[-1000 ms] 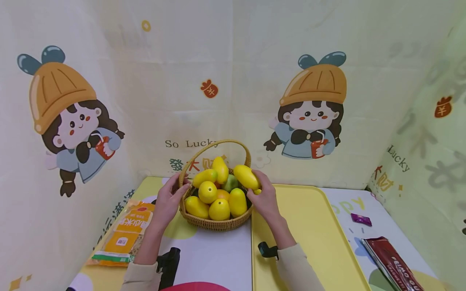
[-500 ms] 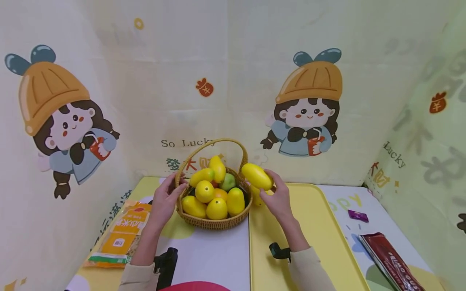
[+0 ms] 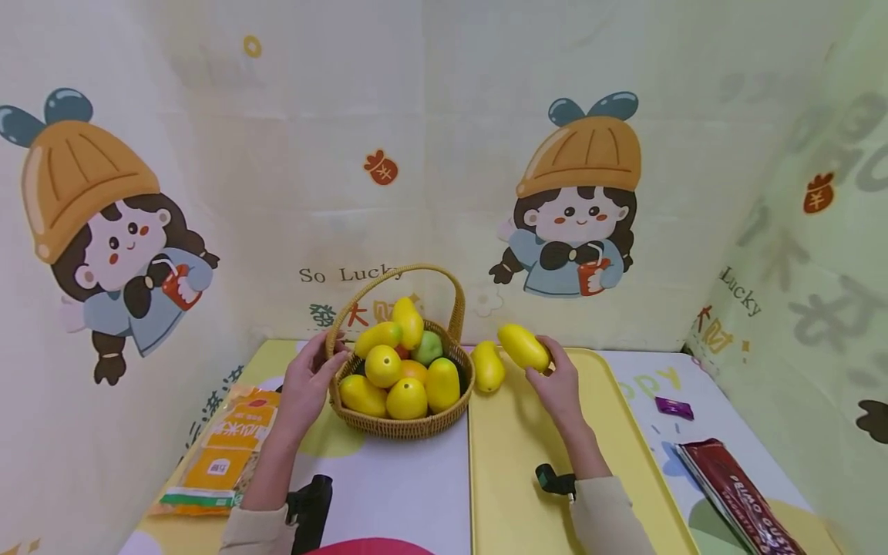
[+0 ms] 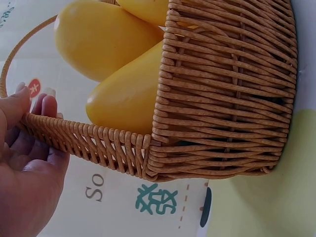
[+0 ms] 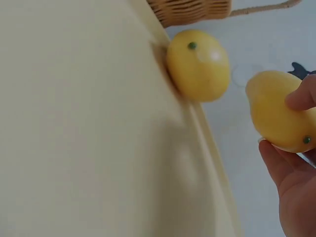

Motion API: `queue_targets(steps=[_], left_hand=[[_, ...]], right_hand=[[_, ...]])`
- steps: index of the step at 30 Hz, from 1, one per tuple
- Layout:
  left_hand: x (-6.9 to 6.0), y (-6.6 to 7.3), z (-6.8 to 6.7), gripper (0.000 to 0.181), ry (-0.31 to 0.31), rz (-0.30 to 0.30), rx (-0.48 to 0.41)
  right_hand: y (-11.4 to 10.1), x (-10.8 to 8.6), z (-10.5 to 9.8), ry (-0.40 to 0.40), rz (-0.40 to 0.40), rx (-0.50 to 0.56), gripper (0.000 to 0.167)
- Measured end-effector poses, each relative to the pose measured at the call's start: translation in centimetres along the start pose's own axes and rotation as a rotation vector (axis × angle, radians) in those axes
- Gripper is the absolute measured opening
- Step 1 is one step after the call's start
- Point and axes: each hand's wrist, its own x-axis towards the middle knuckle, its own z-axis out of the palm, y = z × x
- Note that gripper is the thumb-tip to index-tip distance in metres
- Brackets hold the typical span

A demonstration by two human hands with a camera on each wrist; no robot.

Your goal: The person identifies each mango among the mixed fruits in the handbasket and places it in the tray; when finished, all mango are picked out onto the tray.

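Note:
My left hand (image 3: 307, 379) grips the handle of a brown wicker basket (image 3: 405, 428) at its left side. In the left wrist view its fingers and thumb curl round the woven handle (image 4: 94, 143). Yellow mangoes, round yellow fruit, an orange fruit and a green fruit (image 3: 429, 348) fill the basket. Right of it, my right hand (image 3: 560, 387) holds a yellow mango (image 3: 522, 347) above a pale yellow tray (image 3: 555, 455), pinched between thumb and fingers. Another mango (image 3: 489, 368) lies at the tray's far left corner, beside the basket.
A bag of millet (image 3: 220, 455) lies on the left of the table. Along the right side are a small purple packet (image 3: 674, 408) and a dark red spaghetti pack (image 3: 738, 493). Printed cloth walls (image 3: 444, 193) enclose the table at the back and sides.
My right hand has carried the mango from the basket's right rim rightward over the tray. The mango on the tray has come into full sight. My left hand stays on the basket handle.

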Motion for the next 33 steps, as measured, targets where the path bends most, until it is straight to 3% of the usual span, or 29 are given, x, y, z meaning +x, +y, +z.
queue_targets(steps=[2,14,21,33], left_hand=[[-0.1,0.1,0.1,0.04,0.0,-0.003,-0.001],[-0.1,0.2,0.1,0.04,0.0,-0.009,0.02],[-0.2,0.3,-0.1,0.043,-0.006,-0.017,0.013],[0.0,0.0,0.0,0.043,-0.013,-0.014,0.01]], right_hand=[[1.1,0.2,0.1,-0.016,0.037,-0.008,0.056],[3.4,0.3,0.6,-0.096,0.196,-0.04,0.055],[3.2,0.2,0.6,-0.145,0.225,-0.113,0.058],[2.9,0.2,0.6,-0.149,0.251,-0.151,0.059]])
